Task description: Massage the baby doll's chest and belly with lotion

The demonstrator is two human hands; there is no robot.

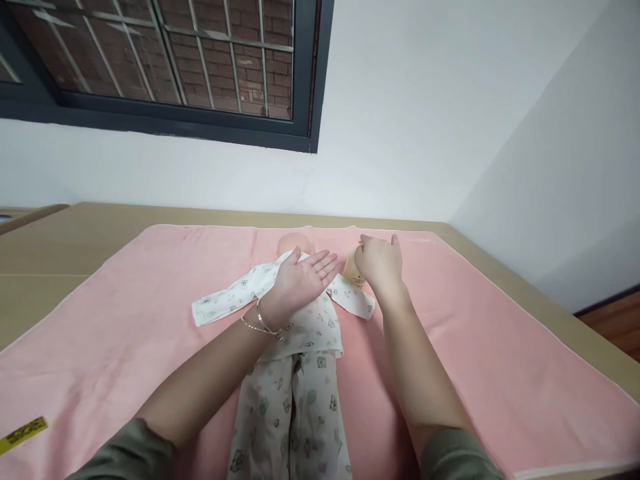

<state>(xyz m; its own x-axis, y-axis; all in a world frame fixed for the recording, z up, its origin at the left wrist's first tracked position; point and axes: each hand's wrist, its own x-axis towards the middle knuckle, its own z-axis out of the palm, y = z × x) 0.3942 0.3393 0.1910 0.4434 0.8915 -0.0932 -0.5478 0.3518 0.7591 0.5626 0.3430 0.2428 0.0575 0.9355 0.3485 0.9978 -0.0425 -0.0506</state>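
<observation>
My left hand (pixel 305 279) is open, palm up with the fingers stretched out, above the chest of a baby doll. A thin bracelet circles that wrist. My right hand (pixel 381 261) is closed around a pale yellow bottle (pixel 353 268) with small dark print, held tilted beside the left fingertips. Much of the bottle is hidden by the hand. The doll (pixel 294 243) lies on its back, its head at the far side and its face mostly hidden. It wears a white printed top (pixel 310 327) with sleeves spread out, and matching trousers (pixel 320 407).
A pink mat (pixel 150 320) covers most of the wooden table (pixel 120 220). A yellow label strip (pixel 23 435) with black print lies at the left front. Behind the table are a white wall (pixel 400 120) and a dark-framed window (pixel 300 80) with bars.
</observation>
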